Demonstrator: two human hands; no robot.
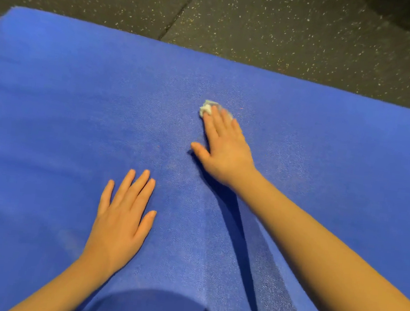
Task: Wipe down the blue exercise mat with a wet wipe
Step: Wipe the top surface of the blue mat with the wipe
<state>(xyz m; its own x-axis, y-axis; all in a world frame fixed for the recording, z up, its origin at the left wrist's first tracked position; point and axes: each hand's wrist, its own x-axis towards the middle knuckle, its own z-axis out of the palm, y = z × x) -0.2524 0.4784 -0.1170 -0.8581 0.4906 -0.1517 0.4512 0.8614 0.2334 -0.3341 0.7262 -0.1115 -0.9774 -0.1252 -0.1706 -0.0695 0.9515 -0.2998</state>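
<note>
The wet wipe (207, 108) is pressed onto the blue mat (64, 103) under the right hand's (225, 147) straight fingertips; the left hand (122, 220) is laid flat nearby.

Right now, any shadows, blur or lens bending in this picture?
Head view: a rounded shadow falls on the mat at bottom centre, another streaks beside the right arm; the mat's left side is smeared; its far edge looks bowed; the right hand and wet wipe look sharp.

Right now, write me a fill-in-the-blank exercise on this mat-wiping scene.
The right hand presses a crumpled white wet wipe onto the ____ foam exercise mat.
The left hand rests flat on the mat and holds ____.
Only ____ wipe is in view.
Missing: blue; nothing; one.
</note>
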